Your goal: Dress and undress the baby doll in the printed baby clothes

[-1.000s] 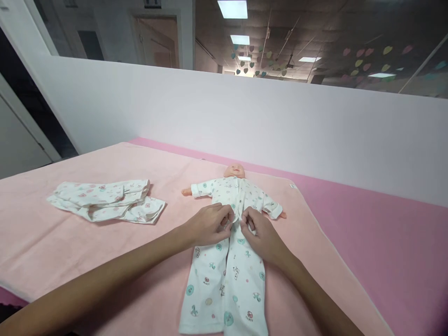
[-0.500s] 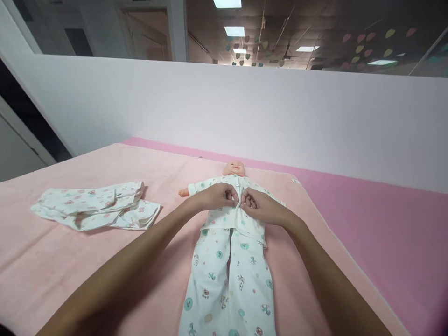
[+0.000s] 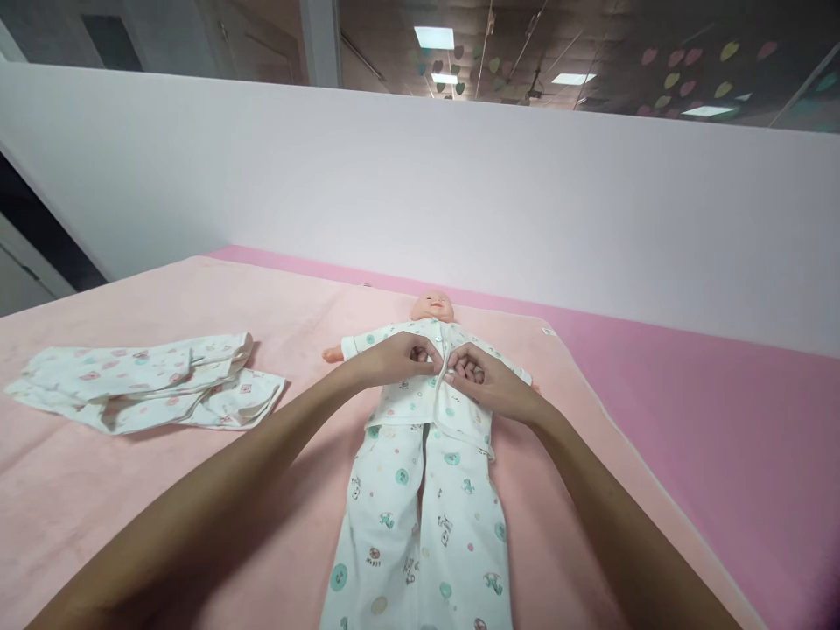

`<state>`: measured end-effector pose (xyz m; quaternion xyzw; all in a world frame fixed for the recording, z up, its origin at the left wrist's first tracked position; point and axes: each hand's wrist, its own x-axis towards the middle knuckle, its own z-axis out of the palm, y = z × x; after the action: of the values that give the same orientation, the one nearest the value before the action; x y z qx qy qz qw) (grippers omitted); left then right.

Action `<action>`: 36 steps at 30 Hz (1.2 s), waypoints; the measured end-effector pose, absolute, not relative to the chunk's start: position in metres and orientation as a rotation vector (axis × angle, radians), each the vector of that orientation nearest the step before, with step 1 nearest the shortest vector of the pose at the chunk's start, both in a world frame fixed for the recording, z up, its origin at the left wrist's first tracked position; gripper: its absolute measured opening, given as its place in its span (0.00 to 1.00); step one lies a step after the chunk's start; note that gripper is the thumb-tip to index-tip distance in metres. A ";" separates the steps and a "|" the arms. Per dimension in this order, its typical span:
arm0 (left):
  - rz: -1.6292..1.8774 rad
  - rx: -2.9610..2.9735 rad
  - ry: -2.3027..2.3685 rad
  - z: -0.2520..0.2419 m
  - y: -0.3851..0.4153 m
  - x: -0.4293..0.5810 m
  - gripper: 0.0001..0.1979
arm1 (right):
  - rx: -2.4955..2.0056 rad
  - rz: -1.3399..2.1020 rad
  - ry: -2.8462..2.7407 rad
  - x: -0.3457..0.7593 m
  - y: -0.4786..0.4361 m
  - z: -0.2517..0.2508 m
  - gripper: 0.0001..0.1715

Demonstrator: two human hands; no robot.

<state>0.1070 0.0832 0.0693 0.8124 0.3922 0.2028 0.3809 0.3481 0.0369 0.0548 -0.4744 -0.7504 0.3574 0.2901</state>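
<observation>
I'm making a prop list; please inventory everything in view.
Doll: one, pale pink, centre, on its back
Jacket: one, printed white, on the doll
Trousers: one pair, printed white, below the jacket
Folded clothing: one pile, printed white, left
Blanket: one, peach, under doll and pile
Surface: one, deeper pink, under the blanket
Wall: one, white, behind
Pale panel: one, greyish, far left
Door: one, dim brown, upper left
Dark panel: one, grey, upper left
Post: one, grey, upper left
Ceiling lights: at least four, white, beyond the wall
Hearts: many, pink, yellow, green, top
Forearms: two, bare, from the lower edge
Left hand: one, bare, pinching the jacket front
Right hand: one, bare, pinching the jacket front
</observation>
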 end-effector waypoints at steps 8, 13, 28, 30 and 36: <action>0.516 2.087 1.097 0.077 0.074 0.110 0.13 | -1.185 0.905 -2.066 0.351 0.038 0.049 0.13; 0.532 2.137 1.117 0.076 0.072 0.113 0.11 | -1.195 0.892 -2.035 0.350 0.040 0.045 0.16; 0.485 2.064 0.941 0.071 0.088 0.103 0.13 | -1.139 0.909 -1.818 0.341 0.046 0.033 0.23; 0.493 2.057 0.942 0.070 0.088 0.103 0.13 | -1.141 0.870 -1.788 0.340 0.045 0.032 0.22; 0.476 2.010 0.947 0.071 0.090 0.101 0.13 | -1.137 0.597 -1.782 0.332 0.037 0.038 0.18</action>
<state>0.1010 0.0899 0.0705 0.8024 0.3779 0.1900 0.4210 0.3315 0.0368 0.0381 -0.4609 -0.7223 0.2421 0.4553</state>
